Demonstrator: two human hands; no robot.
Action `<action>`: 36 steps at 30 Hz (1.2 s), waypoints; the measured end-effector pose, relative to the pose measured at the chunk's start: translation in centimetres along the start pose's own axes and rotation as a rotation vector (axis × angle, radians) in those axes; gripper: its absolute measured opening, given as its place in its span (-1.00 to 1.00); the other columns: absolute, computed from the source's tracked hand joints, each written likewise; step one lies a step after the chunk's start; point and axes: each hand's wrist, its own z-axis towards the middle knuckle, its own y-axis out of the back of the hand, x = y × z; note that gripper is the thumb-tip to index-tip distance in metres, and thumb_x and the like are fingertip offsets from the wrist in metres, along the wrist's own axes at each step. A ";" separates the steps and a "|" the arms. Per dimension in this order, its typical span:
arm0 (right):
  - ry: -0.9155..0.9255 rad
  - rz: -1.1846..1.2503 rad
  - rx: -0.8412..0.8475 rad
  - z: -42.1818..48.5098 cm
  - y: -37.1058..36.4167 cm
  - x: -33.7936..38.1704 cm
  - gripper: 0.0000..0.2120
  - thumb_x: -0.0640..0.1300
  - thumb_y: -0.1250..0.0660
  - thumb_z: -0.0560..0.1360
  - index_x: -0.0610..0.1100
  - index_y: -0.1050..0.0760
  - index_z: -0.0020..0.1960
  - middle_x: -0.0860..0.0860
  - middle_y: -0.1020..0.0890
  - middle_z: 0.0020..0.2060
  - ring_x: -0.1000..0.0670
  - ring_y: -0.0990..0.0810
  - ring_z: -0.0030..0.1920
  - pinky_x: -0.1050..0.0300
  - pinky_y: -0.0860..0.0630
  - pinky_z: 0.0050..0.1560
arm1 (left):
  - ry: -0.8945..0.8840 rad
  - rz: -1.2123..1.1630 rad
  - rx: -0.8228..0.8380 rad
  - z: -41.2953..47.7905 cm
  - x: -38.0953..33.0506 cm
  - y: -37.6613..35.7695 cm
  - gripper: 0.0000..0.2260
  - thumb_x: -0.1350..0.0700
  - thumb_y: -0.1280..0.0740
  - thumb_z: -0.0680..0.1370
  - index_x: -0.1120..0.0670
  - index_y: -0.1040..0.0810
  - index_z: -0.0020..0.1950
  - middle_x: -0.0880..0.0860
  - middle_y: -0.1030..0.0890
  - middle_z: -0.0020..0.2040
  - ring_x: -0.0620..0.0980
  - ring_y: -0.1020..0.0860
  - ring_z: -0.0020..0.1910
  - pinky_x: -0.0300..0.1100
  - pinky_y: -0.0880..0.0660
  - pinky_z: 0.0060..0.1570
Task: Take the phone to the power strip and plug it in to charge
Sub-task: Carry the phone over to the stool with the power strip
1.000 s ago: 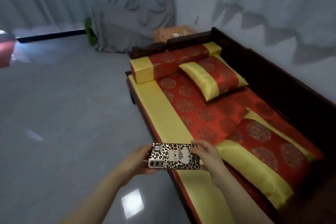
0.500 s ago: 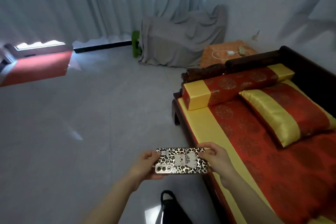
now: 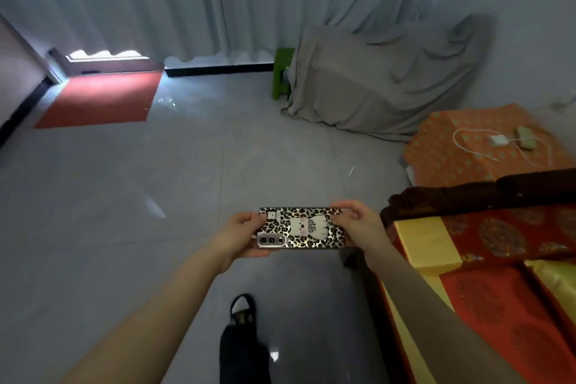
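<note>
Step in hand: carrying the phone [image 3: 301, 228] toward the charging spot, which I judge to be the orange-covered surface [image 3: 442, 153] at the right of the frame.
Left hand [image 3: 241, 232]: clamped on the phone's camera end, fingers wrapped round its short edge.
Right hand [image 3: 355, 223]: clamped on the opposite end, thumb on the patterned back.
Phone place: held in the air over the grey floor [image 3: 124, 196], centre of the frame, just left of the red and gold bed [image 3: 486, 259].
Phone pointing: long axis runs left to right across the frame; leopard-print back faces up, camera at the left.
Charger: a white cable [image 3: 467, 142] and adapter [image 3: 497, 139] lie on the orange surface beside what looks like the power strip [image 3: 525, 134].
Doing it well: keep both grips firm while walking, skirt the bed's dark wooden end [image 3: 467, 193], then free one hand for the cable plug; which end holds the port cannot be told.
</note>
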 end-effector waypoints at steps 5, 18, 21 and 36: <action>0.013 0.015 -0.076 12.3 -3.9 6.3 -0.76 -0.38 -0.38 0.44 -0.21 -0.57 0.09 -0.19 -0.64 -0.14 -0.14 -0.66 -0.17 -0.14 -0.67 -0.10 | -0.013 0.087 0.047 13.5 -10.0 3.8 -0.87 0.08 -0.30 0.55 0.13 -0.53 -0.04 0.10 -0.61 -0.17 0.05 -0.61 -0.28 -0.12 -0.65 -0.36; -0.143 0.268 -0.536 35.0 5.8 16.3 -0.84 -0.33 -0.40 0.44 -0.15 -0.56 -0.01 -0.11 -0.57 -0.12 0.04 -0.57 -0.30 0.23 -0.51 -0.47 | 0.029 0.381 0.407 42.4 -30.3 -9.6 -0.87 0.03 -0.34 0.51 0.08 -0.60 -0.10 0.10 -0.67 -0.08 0.08 -0.69 -0.23 -0.12 -0.61 -0.35; -0.166 0.309 -0.586 40.9 9.2 18.3 -0.83 -0.32 -0.40 0.44 -0.15 -0.57 0.00 -0.07 -0.56 -0.16 0.05 -0.57 -0.30 0.25 -0.49 -0.50 | 0.062 0.415 0.445 48.3 -34.1 -14.0 -0.86 0.03 -0.34 0.52 0.09 -0.59 -0.04 0.10 -0.66 -0.05 0.09 -0.67 -0.19 -0.08 -0.64 -0.30; -0.158 0.553 -0.996 59.9 27.6 26.5 -0.82 -0.36 -0.42 0.41 -0.11 -0.51 -0.18 -0.16 -0.60 -0.07 -0.22 -0.62 -0.06 -0.25 -0.57 0.00 | 0.063 0.679 0.812 68.7 -51.5 -41.0 -0.88 0.08 -0.30 0.55 0.09 -0.50 0.03 0.13 -0.60 0.00 0.03 -0.60 -0.24 -0.13 -0.61 -0.36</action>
